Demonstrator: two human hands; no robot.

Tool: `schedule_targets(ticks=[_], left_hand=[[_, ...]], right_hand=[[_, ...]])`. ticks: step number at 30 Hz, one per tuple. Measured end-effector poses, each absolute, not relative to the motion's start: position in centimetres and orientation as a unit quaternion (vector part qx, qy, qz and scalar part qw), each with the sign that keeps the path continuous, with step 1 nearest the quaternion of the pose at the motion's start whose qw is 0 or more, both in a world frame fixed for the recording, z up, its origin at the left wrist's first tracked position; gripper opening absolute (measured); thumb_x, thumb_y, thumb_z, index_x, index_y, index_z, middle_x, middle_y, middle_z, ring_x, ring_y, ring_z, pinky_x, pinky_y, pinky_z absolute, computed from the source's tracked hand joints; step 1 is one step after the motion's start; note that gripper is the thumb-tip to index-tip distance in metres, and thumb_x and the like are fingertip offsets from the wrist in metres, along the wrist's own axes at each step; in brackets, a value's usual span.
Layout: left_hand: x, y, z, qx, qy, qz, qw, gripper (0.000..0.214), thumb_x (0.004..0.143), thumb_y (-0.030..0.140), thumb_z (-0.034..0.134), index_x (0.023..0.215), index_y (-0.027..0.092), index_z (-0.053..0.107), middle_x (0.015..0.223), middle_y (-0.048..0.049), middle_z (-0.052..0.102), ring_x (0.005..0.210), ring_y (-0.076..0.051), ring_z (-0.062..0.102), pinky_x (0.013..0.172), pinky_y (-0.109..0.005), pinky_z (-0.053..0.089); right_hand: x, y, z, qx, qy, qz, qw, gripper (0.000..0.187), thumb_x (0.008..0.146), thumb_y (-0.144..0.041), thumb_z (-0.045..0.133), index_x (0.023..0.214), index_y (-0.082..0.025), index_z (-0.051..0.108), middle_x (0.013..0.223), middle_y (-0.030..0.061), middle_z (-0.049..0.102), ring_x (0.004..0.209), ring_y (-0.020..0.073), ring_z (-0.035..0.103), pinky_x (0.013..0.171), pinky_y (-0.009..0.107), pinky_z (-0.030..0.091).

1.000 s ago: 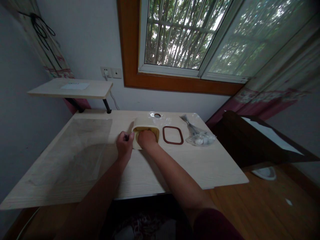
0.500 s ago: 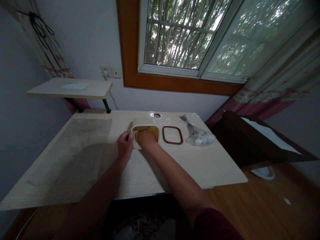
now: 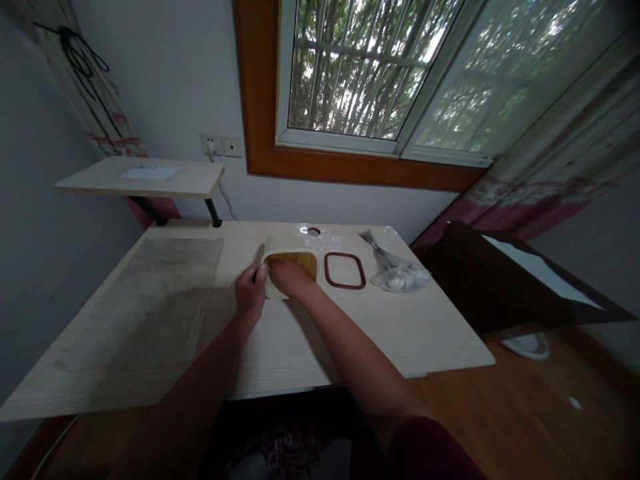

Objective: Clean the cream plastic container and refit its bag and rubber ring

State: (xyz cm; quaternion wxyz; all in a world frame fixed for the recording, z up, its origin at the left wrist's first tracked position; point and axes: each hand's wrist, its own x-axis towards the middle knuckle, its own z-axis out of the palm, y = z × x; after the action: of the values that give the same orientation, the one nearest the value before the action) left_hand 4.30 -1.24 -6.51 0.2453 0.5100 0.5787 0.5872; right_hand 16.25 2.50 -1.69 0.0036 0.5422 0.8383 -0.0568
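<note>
while at canister (image 3: 290, 243), hands (image 3: 249, 290) (image 3: 291, 276) now closer together

A cream container (image 3: 294, 244) — yellowish inside — lies on the table (image 3: 390, 333), open mouth facing the camera.

Here I face a daylit window (image 3: 370, 80) at one o'clock, pink-banded curtain (image 3: 560, 160) at two, wooden floor (image 3: 520, 413) at four!

The desk (image 3: 415, 333) leaves passage at near right, while container (image 3: 291, 243) and plastic bag (image 3: 400, 276) flank the brown frame (image 3: 345, 287)
</note>
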Motion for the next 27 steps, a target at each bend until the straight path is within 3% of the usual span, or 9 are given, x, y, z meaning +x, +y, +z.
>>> schedule_targets(ticks=[8, 16, 27], left_hand=[[4.4, -1.4, -6.6, 0.490, 0.569, 0.608, 0.256, 0.040, 0.087, 0.043, 0.053, 0.059, 0.021, 0.035, 0.057, 0.0050, 0.032, 0.058, -0.011, 0.033, 0.054, -0.025, 0.026], [4.4, -1.7, -6.6, 0.468, 0.566, 0.621, 0.274, 0.040, 0.086, 0.043, 0.055, 0.058, 0.020, 0.037, 0.058, 0.0050, 0.032, 0.058, -0.011, 0.033, 0.053, -0.024, 0.026], [4.5, -1.8, -6.9, 0.465, 0.534, 0.628, 0.321, 0.040, 0.083, 0.045, 0.058, 0.059, 0.020, 0.037, 0.057, 0.0049, 0.031, 0.055, -0.010, 0.031, 0.050, -0.023, 0.027]], right_hand=[[15.6, 1.9, -1.6, 0.582, 0.813, -0.026, -0.019, 0.034, 0.097, -0.018, 0.042, 0.106, -0.007, 0.073, 0.101, 0.0226, 0.074, 0.096, 0.0313, 0.072, 0.082, 0.040, 0.056], [15.2, 1.1, -0.4, 0.614, 0.789, -0.033, 0.007, 0.034, 0.096, -0.016, 0.045, 0.106, 0.000, 0.072, 0.100, 0.0287, 0.073, 0.097, 0.0269, 0.073, 0.084, 0.033, 0.056], [15.8, 0.9, -0.2, 0.598, 0.800, -0.043, 0.008, 0.034, 0.096, -0.016, 0.043, 0.107, -0.003, 0.073, 0.102, 0.0261, 0.073, 0.099, 0.0275, 0.072, 0.086, 0.034, 0.055]])
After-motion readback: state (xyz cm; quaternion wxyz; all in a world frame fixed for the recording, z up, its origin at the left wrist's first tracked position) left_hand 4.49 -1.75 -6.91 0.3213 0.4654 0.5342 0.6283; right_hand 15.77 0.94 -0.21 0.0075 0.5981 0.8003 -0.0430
